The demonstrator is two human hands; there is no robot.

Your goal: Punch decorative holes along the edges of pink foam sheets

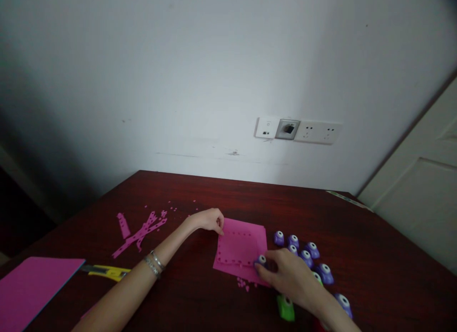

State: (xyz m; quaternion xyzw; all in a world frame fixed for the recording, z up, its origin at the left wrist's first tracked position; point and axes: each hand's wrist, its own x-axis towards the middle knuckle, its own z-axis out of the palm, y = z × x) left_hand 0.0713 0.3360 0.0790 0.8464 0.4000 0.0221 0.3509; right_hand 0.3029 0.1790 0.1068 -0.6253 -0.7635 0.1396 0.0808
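Observation:
My left hand (211, 220) pinches the upper left corner of a pink paper sheet (237, 246) lying on the table. Small punched holes run along several of its edges, and a larger pink sheet (244, 223) shows beneath it. At the lower right corner, my right hand (285, 271) has its thumb and fingers closed on a small purple craft punch (261, 260). Tiny pink cut-outs (243, 283) are scattered just below the sheets. A green craft punch (285, 308) sits below my right hand, which partly hides another greenish one.
Several purple punches (312, 250) stand to the right. Punched pink strips (143, 232) and loose bits lie at left. Near the front left are a yellow utility knife (109, 272) and a pink sheet stack (39, 286). Behind the dark red table (200, 186) rises a wall with sockets (317, 132).

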